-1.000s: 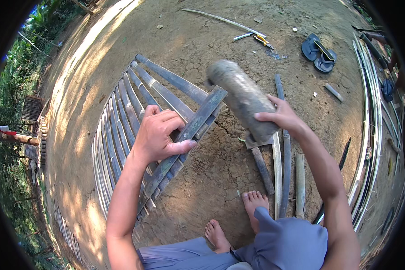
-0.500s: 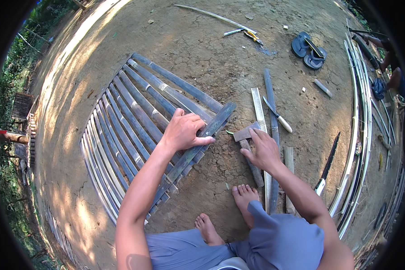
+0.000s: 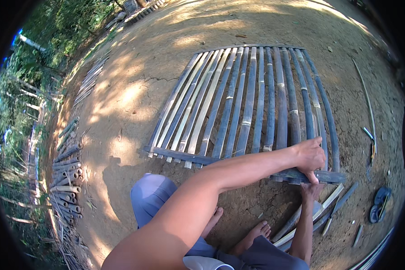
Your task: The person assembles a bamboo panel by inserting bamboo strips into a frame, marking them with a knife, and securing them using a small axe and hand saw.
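A large bamboo slat panel lies on the dirt, its long dark and pale slats running away from me. Along its near end runs a dark crossbar. My left hand is closed at the near right corner, fingers curled over the slats and thumb down across the crossbar. Just below that thumb is my right hand, its fingers drawn together against the bar's near edge. What it holds, if anything, is hidden. Beside my right forearm lie a wooden handle and a pale bamboo strip.
A dark bamboo strip and a knife lie to the right, with sandals beyond. Farther off are pliers and a long thin stick. Cut bamboo poles are piled at left. My bare feet are close to the crossbar.
The view has swung left, so the panel now appears in the middle. My right hand has gone from the hammer head to the crossbar beside my left thumb. My left hand stays at the corner.
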### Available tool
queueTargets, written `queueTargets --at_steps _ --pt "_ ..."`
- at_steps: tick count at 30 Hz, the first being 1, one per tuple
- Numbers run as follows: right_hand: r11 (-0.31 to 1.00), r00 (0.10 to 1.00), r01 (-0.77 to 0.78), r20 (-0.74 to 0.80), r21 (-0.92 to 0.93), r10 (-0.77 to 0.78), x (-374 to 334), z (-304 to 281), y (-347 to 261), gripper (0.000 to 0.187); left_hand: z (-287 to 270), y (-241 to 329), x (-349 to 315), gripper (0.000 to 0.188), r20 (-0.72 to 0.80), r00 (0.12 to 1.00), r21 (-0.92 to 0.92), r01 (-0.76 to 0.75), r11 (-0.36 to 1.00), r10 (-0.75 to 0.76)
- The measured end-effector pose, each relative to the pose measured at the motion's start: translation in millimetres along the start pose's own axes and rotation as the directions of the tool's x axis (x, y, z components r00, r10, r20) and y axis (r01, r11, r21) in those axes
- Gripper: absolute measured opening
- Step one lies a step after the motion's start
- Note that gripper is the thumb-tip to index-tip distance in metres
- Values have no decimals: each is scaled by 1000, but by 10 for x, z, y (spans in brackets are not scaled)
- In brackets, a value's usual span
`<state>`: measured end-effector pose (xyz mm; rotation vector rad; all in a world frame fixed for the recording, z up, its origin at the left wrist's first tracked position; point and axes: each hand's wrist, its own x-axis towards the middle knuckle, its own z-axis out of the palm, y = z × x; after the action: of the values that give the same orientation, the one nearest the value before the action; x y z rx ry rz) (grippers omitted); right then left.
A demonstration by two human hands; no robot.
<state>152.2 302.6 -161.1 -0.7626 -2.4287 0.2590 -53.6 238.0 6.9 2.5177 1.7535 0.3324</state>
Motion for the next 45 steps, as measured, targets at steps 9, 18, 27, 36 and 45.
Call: queueTargets --at_steps 9,18,27,36,45 --pt "867 939 -330 32 373 344 25 178 -321 41 -37 39 105 58 82 997 -32 -10 999 12" --pt "878 862 -468 167 -102 479 -1138 -1371 -533 106 148 61 34 57 62 998 -99 -2 995 8" --pt "266 386 -840 -176 -472 905 -3506 -2913 -348 73 143 439 -8 47 -77 991 -126 99 987 -109" --pt "-51 72 -916 -288 -399 955 -3776 -2621 -404 74 714 867 302 97 81 946 -108 323 940 -315" --pt "-90 -68 -994 -295 -62 953 -3535 -2967 -389 57 651 426 756 68 137 945 -115 312 943 -296"
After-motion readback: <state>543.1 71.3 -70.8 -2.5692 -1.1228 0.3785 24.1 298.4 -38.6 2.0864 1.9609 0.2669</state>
